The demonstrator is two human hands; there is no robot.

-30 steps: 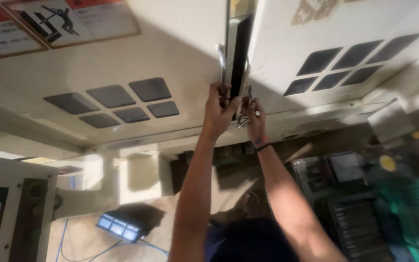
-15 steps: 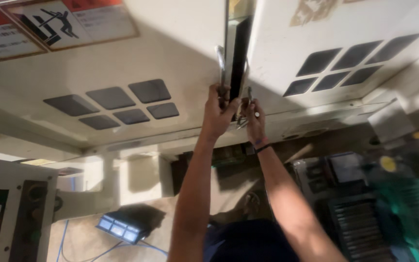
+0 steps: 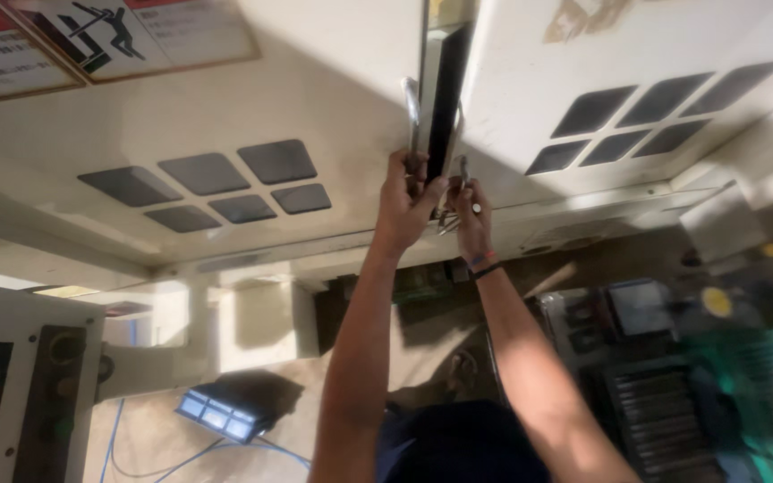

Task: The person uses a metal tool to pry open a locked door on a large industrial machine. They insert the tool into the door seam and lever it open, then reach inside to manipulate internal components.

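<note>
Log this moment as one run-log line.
left hand: grips metal handle | right hand: holds small metal tool at door gap | cream machine doors: nearly shut

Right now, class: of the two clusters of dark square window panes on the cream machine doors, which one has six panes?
The right-hand cluster, on the door right of the dark gap. It has six panes in two rows; the left cluster has five.

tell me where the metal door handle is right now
In the head view, the metal handle sits top centre, on the cream door's edge beside the dark gap, just above the left hand.
</note>
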